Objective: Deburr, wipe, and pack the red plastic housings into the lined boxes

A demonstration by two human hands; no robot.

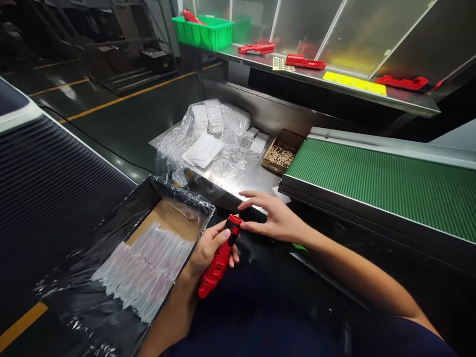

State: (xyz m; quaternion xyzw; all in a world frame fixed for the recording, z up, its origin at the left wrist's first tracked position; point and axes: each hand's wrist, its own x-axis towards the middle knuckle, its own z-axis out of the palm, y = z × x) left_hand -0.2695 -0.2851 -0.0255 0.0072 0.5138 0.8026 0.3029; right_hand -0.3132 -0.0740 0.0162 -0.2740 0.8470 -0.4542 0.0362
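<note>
My left hand [210,248] grips a red and black handheld tool [217,260] low in the middle, its black tip with a red cap pointing up. My right hand [273,218] hovers just right of that tip, fingers spread, fingertips touching the cap. To the left lies a cardboard box [169,218] lined with clear plastic, holding several small clear packets [143,267] laid in rows.
A green conveyor belt [383,186] runs on the right. A steel bench [253,181] behind carries plastic bags of white pads [208,141] and a small cardboard tray [280,153]. The upper shelf [401,101] holds red parts [305,61], a yellow strip [355,83] and a green bin [203,30].
</note>
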